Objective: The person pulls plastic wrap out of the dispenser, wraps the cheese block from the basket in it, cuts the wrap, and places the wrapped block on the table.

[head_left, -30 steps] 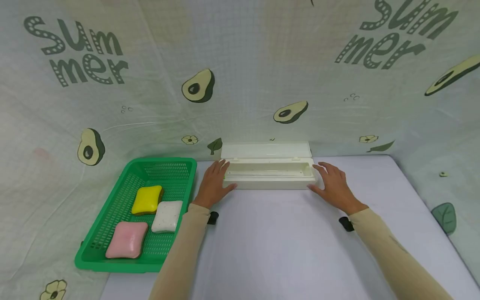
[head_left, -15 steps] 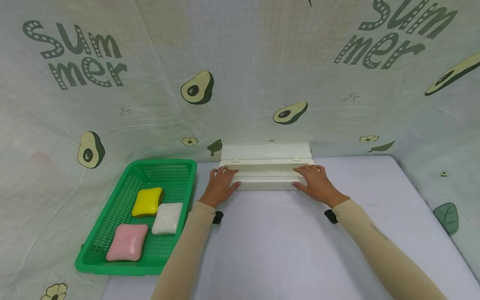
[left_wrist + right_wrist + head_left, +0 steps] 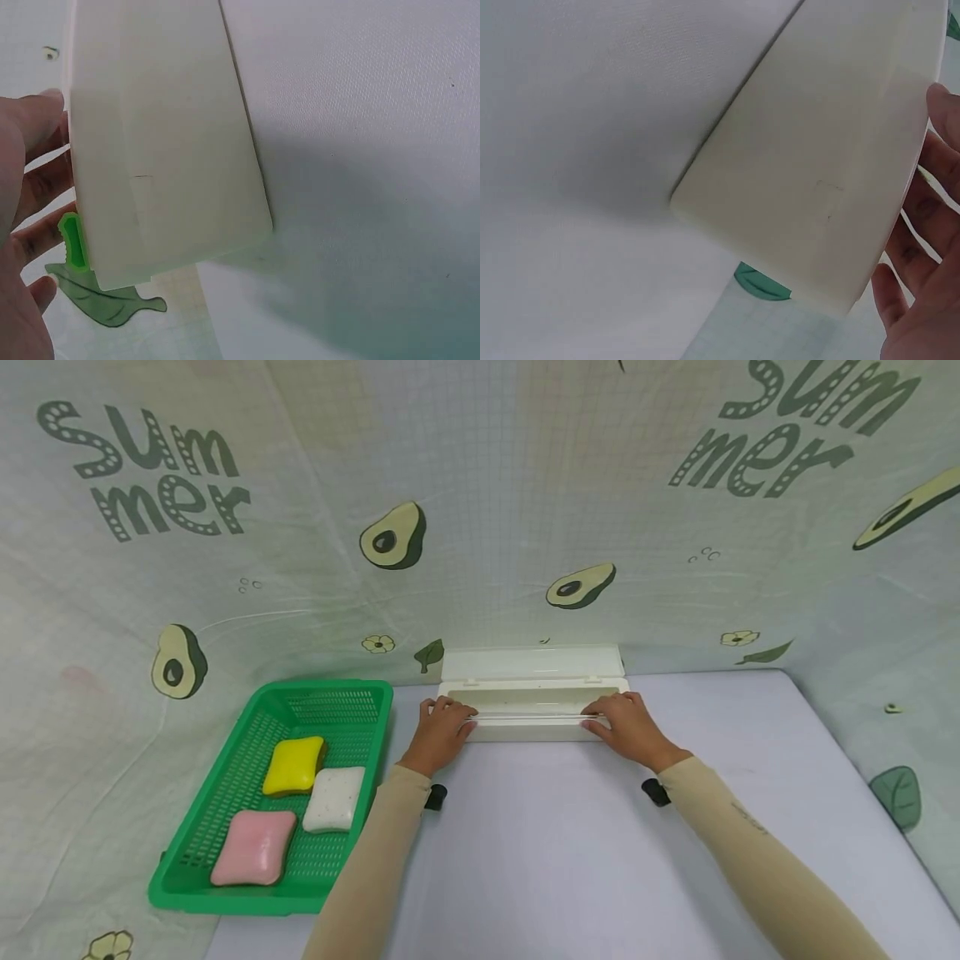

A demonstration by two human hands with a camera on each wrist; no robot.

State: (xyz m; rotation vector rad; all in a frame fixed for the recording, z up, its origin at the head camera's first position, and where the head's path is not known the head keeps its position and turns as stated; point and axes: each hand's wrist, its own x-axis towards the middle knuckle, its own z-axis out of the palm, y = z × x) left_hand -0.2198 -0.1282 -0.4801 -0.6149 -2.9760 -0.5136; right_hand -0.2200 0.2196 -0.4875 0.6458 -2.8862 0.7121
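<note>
A long white plastic wrap dispenser [image 3: 525, 731] lies at the back of the table, its lid [image 3: 532, 663] raised behind it. My left hand [image 3: 438, 735] pinches the left part of its front top edge, thumb in front and fingers over the top. Toward the right end, my right hand [image 3: 633, 727] pinches the same edge. Between the fingertips runs a thin bright line along that edge. In the left wrist view, a bright green slider [image 3: 73, 241] sits at the dispenser's edge by my fingers. The right wrist view shows the smooth front wall [image 3: 802, 165] with my fingers along its top.
A green perforated basket [image 3: 168, 872] stands at the left, beside my left forearm. It holds a yellow [image 3: 295, 764], a white [image 3: 333, 797] and a pink pillow-shaped square piece [image 3: 253, 847]. A printed cloth [image 3: 480, 485] hangs right behind the white-covered table [image 3: 570, 852].
Both hands have moved inward from the dispenser's ends along its front edge. The thumbs and fingers have come together on that edge. The dispenser and basket look unmoved.
</note>
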